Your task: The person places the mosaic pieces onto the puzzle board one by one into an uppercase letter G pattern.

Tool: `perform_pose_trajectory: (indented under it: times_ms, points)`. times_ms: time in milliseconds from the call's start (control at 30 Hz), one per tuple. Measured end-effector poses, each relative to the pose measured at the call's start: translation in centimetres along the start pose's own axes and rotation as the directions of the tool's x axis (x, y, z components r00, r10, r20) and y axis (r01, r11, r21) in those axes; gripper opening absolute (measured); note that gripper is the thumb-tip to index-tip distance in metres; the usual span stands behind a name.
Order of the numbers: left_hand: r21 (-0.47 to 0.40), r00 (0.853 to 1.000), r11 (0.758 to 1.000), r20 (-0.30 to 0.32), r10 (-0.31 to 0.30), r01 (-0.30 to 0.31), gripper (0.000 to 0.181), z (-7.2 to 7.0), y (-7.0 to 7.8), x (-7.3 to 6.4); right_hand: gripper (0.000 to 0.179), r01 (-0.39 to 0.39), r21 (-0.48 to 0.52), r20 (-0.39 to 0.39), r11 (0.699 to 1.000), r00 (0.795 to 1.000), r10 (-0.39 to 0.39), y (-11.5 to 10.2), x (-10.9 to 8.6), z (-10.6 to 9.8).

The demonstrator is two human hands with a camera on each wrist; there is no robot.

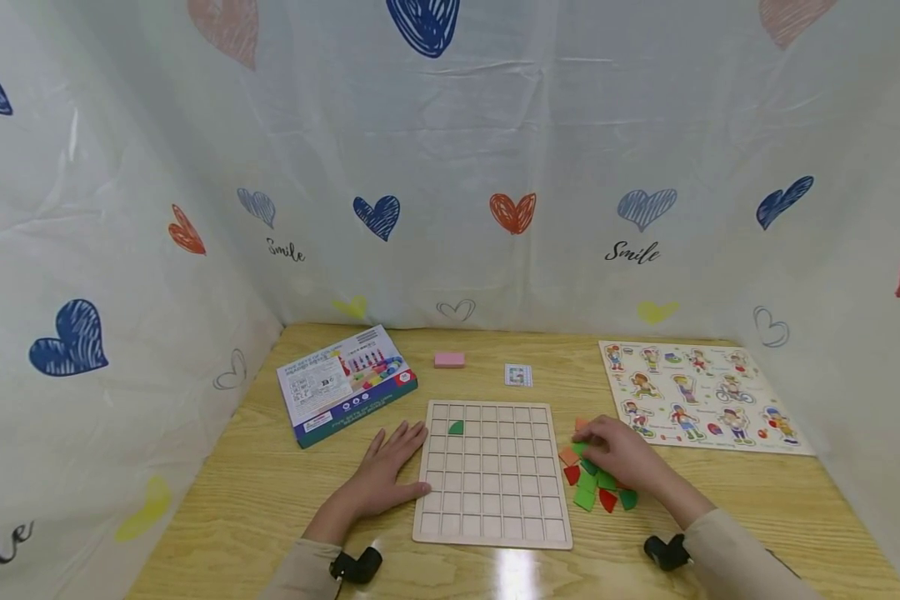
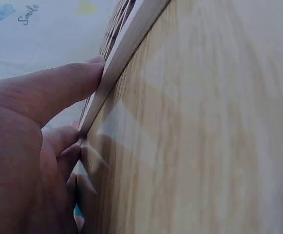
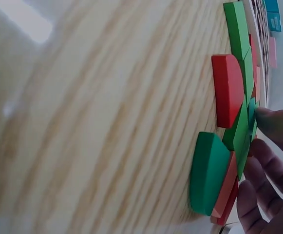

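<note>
My left hand [image 1: 390, 473] lies spread on the table at the left side of a wooden grid board [image 1: 494, 535]. Its thumb [image 2: 68, 87] presses on the board's edge in the left wrist view. One green quarter-circle piece [image 1: 456, 427] sits in a cell near the board's upper left. Right of the board, my right hand [image 1: 619, 450] reaches over a loose pile of flat pieces, its fingers bent. Its thumb tip meets a dark green piece [image 3: 252, 115]; I cannot tell whether the fingers pinch it. Green squares [image 1: 585, 498] and red quarter-circles [image 1: 607, 500] lie around the fingertips.
A game box [image 1: 345, 383] lies at the back left. Behind the board are a pink block [image 1: 449, 360] and a small printed card [image 1: 518, 375]. A picture puzzle board [image 1: 697, 396] lies at the back right. A heart-printed curtain [image 1: 450, 258] closes off the back.
</note>
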State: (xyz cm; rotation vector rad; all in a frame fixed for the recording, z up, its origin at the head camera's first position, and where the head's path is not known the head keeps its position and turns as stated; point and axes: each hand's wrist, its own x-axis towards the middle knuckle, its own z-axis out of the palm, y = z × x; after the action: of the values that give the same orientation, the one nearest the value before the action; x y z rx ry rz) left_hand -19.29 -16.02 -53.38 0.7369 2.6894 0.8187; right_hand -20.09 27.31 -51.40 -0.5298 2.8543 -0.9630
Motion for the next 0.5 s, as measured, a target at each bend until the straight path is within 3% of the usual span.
perform_pose_trajectory:
  times_ms: [500]
  points:
    - [-0.009,1.0,1.0,-0.013,0.004,-0.004,0.086,0.19,-0.31,-0.06,0.015,-0.101,-0.013,0.021,0.995,0.995,0.101,0.08,0.5,-0.57]
